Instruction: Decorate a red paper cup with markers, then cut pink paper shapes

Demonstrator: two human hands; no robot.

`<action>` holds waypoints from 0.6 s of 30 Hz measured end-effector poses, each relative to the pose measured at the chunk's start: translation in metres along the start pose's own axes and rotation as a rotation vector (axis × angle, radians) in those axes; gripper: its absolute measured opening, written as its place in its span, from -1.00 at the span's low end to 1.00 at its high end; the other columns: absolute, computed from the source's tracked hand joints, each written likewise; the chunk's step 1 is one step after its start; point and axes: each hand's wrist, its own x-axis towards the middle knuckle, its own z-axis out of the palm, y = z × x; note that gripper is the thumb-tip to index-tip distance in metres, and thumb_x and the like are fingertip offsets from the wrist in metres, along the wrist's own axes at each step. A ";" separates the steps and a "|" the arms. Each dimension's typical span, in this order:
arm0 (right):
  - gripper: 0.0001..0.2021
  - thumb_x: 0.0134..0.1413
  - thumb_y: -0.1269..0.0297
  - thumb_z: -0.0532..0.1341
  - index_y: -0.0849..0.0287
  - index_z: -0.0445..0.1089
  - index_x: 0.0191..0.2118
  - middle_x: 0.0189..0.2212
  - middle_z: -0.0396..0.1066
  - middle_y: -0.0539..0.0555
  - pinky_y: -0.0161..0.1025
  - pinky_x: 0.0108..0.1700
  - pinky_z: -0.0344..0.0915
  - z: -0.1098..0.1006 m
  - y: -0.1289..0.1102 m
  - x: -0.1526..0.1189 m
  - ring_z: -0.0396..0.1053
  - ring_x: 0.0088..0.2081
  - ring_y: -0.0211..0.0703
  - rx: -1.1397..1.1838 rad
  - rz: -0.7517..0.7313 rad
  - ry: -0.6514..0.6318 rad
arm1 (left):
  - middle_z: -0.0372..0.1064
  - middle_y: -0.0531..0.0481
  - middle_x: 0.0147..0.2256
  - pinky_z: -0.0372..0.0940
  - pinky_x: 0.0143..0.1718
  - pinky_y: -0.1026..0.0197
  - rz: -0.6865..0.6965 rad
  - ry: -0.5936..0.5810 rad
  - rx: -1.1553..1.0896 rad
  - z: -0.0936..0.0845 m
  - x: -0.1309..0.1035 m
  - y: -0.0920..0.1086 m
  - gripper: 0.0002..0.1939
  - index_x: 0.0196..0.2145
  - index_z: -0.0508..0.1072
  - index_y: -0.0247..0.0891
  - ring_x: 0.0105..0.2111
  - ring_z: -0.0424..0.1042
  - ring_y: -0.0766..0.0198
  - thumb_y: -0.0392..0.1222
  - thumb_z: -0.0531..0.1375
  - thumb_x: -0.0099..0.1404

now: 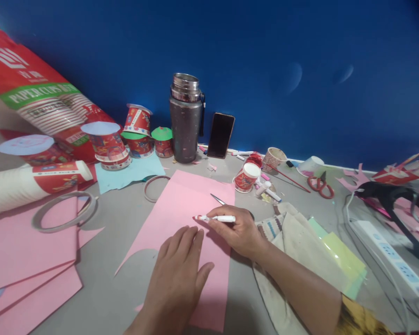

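A sheet of pink paper (181,200) lies on the grey table, with a curved piece cut out of its left side. My left hand (178,270) rests flat on it, fingers stretched out. In my right hand (235,230) is a white marker (225,218), gripped between thumb and fingers. Its reddish tip points left and is at the paper, just above my left fingertips; I cannot tell whether it touches. Behind my right hand a pair of scissors (217,199) shows only its blades and a bit of dark handle, the rest covered by the hand.
Decorated paper cups (106,142) and a steel flask (186,123) stand along the back, beside a leaning phone (221,136). Tape rolls (42,216) and pink sheets (31,251) lie left. Rightward are a cloth (293,232), red-handled scissors (321,186) and a power strip (387,251).
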 end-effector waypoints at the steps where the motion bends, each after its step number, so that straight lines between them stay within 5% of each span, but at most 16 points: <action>1: -0.87 0.31 0.19 0.39 0.06 0.69 -0.23 -0.25 0.73 0.08 -0.22 -0.10 0.52 0.000 0.001 0.000 0.68 -0.23 -0.06 -0.007 -0.004 0.002 | 0.57 -0.28 0.14 0.37 0.07 -0.10 0.004 0.003 0.002 0.000 0.000 0.000 -0.51 0.22 0.52 -0.37 0.13 0.45 -0.18 -0.08 0.25 0.42; 18: -0.86 0.35 0.21 0.37 0.10 0.67 -0.21 -0.25 0.73 0.07 -0.30 -0.15 0.51 0.000 0.003 -0.002 0.69 -0.24 -0.11 -0.051 -0.067 0.011 | 0.59 -0.26 0.10 0.33 0.04 -0.08 0.033 0.066 0.021 -0.004 0.002 0.002 -0.54 0.16 0.51 -0.41 0.09 0.46 -0.16 -0.13 0.28 0.39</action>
